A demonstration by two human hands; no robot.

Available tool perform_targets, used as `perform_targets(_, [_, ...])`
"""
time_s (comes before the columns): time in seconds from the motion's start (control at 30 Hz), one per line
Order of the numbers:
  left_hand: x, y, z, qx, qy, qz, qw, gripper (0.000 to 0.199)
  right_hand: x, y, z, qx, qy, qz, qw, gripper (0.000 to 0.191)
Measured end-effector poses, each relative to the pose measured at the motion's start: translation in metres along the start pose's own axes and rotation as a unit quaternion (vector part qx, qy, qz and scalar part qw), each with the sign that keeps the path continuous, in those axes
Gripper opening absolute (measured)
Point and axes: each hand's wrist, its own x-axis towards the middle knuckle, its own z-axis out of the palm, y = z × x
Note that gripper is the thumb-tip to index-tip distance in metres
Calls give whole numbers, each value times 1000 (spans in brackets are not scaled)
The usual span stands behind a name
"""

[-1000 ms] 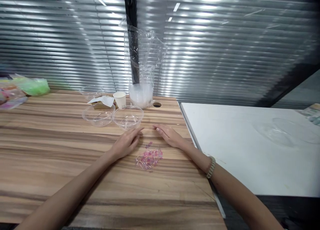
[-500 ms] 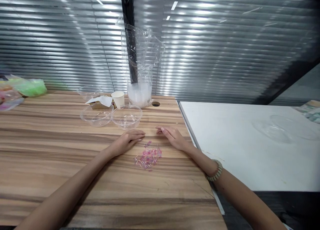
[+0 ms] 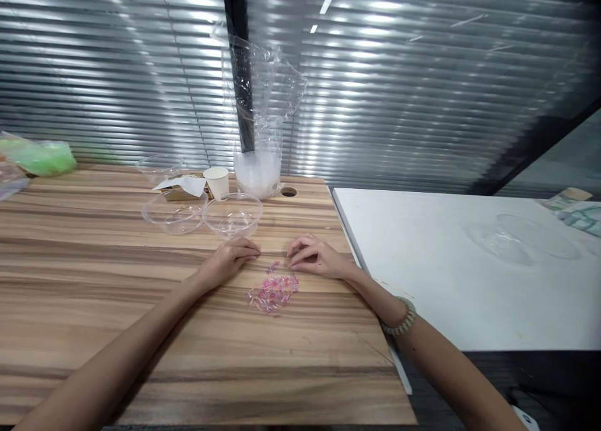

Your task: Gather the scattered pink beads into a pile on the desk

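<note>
A loose pile of small pink and purple pieces [image 3: 273, 293] lies on the wood-grain table [image 3: 225, 368]. My left hand [image 3: 231, 260] rests on the table at the pile's upper left, its fingers pressed together; whether anything is under the fingertips cannot be seen. At the upper right of the pile is my right hand [image 3: 315, 257], its fingers bent and apart, the lower fingertips close to the pile's top edge. No object shows in it. Behind my left hand stand two clear plastic bowls [image 3: 233, 215], side by side.
Farther back are a white paper cup [image 3: 216, 183], a small box with white paper [image 3: 188, 185], another clear bowl and bagged stacked containers [image 3: 257, 171]. A white table [image 3: 422, 262] adjoins at right, with clear lids. Green bagged material [image 3: 49, 158] lies far left.
My right hand has lowered toward the pile and its fingers have spread somewhat. My left hand's fingers have curled in a little. The whole view has shifted slightly.
</note>
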Motion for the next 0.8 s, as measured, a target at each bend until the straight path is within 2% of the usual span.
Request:
perform_targets(0.27, [2,6,2,18,9,19,1000,27,0,1,1,-13,-16,17,1000,9])
perform_targets(0.4, [5,20,5,11,-3,36,999,26,0,1,4,-41,19,47,998,2])
perform_targets(0.57, [8,33,6,-24,-37,48,998,25,-1,6,7,-136,93,93,982,6])
perform_targets(0.67, [7,33,6,-21,-28,44,998,22,-2,6,8,-168,115,92,975,5])
perform_targets(0.8, [7,31,6,-17,-23,36,999,23,-1,-2,10,-169,114,70,976,6])
